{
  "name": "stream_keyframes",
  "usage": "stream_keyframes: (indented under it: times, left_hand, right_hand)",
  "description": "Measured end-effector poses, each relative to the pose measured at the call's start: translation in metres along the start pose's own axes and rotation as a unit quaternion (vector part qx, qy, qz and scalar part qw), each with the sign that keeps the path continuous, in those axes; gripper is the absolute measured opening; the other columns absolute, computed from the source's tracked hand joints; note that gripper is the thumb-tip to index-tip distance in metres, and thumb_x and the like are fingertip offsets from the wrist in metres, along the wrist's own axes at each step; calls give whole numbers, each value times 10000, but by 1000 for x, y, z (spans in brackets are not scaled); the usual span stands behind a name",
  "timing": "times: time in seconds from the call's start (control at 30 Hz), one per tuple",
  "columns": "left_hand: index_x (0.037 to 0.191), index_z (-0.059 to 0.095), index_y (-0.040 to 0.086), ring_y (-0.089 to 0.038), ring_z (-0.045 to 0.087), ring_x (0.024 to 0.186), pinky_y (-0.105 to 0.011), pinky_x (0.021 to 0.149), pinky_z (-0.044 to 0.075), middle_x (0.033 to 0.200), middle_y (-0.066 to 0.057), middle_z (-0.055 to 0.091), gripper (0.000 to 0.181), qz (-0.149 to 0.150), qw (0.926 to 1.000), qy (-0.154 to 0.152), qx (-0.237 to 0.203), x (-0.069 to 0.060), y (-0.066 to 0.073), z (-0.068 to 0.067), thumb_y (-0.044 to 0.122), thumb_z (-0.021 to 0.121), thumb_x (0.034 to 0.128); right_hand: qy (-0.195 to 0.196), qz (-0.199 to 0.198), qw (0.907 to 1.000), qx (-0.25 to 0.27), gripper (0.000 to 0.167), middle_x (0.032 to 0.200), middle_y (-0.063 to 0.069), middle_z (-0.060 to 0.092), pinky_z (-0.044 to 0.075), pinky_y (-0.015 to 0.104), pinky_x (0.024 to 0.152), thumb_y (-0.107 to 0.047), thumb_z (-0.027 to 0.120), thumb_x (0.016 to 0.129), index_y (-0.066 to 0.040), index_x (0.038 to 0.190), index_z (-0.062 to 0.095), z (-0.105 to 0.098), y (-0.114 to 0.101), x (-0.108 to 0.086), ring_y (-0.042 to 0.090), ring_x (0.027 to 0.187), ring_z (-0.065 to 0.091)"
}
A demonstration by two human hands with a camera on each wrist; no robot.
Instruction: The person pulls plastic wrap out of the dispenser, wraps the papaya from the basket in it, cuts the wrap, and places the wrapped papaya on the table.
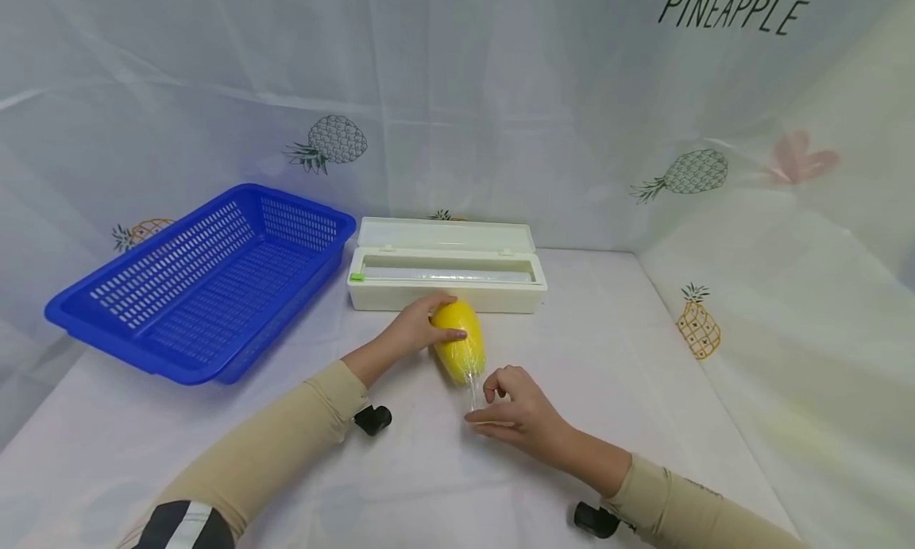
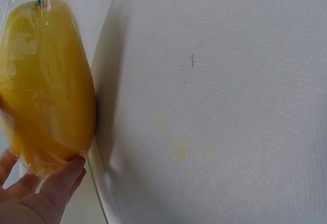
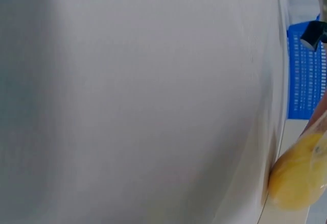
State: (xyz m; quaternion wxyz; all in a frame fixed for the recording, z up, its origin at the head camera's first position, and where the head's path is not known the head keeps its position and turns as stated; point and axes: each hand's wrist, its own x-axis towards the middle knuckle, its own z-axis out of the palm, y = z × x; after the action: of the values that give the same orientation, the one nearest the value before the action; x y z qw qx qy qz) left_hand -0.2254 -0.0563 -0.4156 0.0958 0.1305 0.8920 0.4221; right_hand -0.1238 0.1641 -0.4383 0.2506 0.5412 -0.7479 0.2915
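Observation:
A yellow, oblong fruit (image 1: 457,334) wrapped in clear plastic film lies on the white cloth in the head view. My left hand (image 1: 418,326) grips its far end, with thumb and fingers on either side. The left wrist view shows the wrapped fruit (image 2: 48,86) close up, a small green stem spot at its top and my left fingers at its base. From the near end, a gathered tail of film (image 1: 473,388) reaches to my right hand (image 1: 525,418), whose fingertips pinch it. In the right wrist view the fruit (image 3: 296,175) shows at the right edge; the right fingers are out of sight there.
A white cling-film box (image 1: 446,301) with its lid raised and a roll inside stands just behind the fruit. To the left is a blue plastic basket (image 1: 207,366). Pineapple-print cloth (image 1: 500,136) hangs behind and along the right side.

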Motion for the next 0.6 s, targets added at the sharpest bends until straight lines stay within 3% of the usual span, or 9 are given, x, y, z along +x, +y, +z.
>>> stream_keyframes:
  times: [0.1,0.17,0.37,0.6]
  left_hand:
    - [1406,517,158,-289,400,1349,-468,1084,357,1487,-51,437,697,15,10000,-25,-16,1,-1,-1,350,808,802]
    - [1407,516,157,-292,401,1348,-469,1081,360,1488,-52,436,698,19,10000,-50,-33,1,-1,-1,351,808,802]
    - [1410,514,151,-296,382,1364,-470,1093,342,1498,-58,422,704,68,9999,-111,-79,2,-2,-2,341,812,801]
    - [1414,513,159,-299,397,1350,-466,1075,369,1504,-56,415,714,101,9997,-199,-133,3,-3,-3,339,818,794]
  right_hand:
    - [27,-20,10000,68,324,925,-9,503,378,292,721,-299,859,752,-114,995,753,-5,6,-1,155,847,459]
    - [79,-70,9999,49,360,929,-4,513,375,309,720,-283,877,728,-103,1007,737,-9,11,-3,153,855,466]
    - [105,-85,9999,-54,45,882,9,513,380,299,729,-161,791,827,-168,857,759,-17,23,-6,183,808,479]
    - [11,95,9999,131,103,839,-25,467,363,266,695,-183,707,903,-183,803,732,-20,19,-11,149,793,443]
